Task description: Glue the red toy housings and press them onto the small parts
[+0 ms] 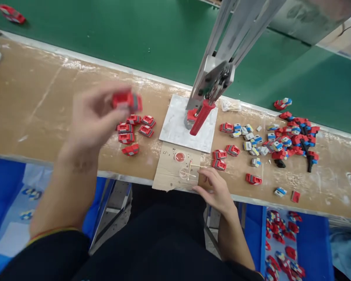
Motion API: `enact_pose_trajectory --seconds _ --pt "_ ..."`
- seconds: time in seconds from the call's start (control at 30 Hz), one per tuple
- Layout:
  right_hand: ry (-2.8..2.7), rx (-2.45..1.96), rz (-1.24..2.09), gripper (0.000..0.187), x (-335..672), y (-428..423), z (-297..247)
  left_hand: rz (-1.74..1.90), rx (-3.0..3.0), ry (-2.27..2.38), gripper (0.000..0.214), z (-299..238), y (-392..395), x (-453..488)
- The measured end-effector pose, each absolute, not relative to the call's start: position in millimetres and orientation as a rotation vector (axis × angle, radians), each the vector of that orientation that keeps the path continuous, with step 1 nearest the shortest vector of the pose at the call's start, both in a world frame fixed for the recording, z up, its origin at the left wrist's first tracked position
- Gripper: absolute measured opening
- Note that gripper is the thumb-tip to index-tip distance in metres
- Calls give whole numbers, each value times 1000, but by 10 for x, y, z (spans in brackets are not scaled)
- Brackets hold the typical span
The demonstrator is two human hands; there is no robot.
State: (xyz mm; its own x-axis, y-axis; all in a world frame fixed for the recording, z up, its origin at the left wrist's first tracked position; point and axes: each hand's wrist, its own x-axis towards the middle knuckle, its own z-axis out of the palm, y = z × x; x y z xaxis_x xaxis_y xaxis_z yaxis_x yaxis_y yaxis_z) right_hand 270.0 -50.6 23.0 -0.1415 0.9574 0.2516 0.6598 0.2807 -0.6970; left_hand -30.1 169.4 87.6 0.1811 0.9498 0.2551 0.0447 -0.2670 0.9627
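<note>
My left hand (95, 115) is raised over the wooden bench and pinches a small red and grey toy part (126, 100), blurred by motion. Below it lie several similar red parts (133, 130) in a loose group. My right hand (215, 189) rests at the bench's near edge, fingers curled on a thin wooden stick (196, 166) that reaches over a small clear dish (185, 173). A red-filled dish (179, 157) sits just beyond on a cardboard sheet (166, 175).
A hand press with a red handle (201, 117) stands on a grey plate (175, 127). Red, blue and grey parts (280, 142) are heaped at right. A green conveyor belt (134, 35) runs behind. A blue bin (283, 246) of parts sits below right.
</note>
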Motion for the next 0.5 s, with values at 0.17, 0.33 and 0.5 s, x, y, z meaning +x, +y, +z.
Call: enact_pose_trajectory --seconds 0.17,0.33,0.5 --pt "-1987 -1389 521 8 2590 -384 223 1129 702 808 34 422 202 -311" --pt "-2227 -1355 288 13 2489 -242 416 993 316 730 42 124 -128 -87" --pt "-2351 -1232 220 16 2362 -163 448 981 533 772 46 1 -157 14"
